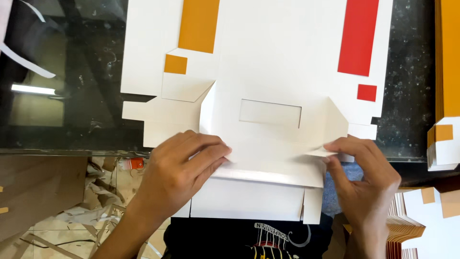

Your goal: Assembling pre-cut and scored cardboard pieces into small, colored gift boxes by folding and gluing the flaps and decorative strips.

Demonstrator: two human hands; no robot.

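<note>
Nearest you, at six o'clock, your dark shirt (249,237) shows under the hanging edge of the white carton blank (268,72), which lies flat on the dark tabletop (76,86) and overhangs its near edge toward your lap.

Your left hand (184,165) sits at about eight o'clock, palm down, fingers spread and pressing the folded flap (268,163) flat against the sheet; it grips nothing, it only bears down. Your right hand (366,180), at four o'clock, pinches the flap's right end between thumb and fingertips, right where the paper comes to a point.

You look to be mid-crease: the flap is turned over and held down, but the fold line between your hands does not yet look sharp. The next move, as I judge it, calls for even pressure run along that line, with the left hand holding the sheet from sliding.

Just past the flap, toward twelve o'clock, is the rectangular window cut-out (270,113). Farther on, the orange panel (199,24) sits at eleven o'clock and the red panel (358,36) at one. A stack of similar blanks (445,72) rests at three o'clock, well apart from your hands.
</note>
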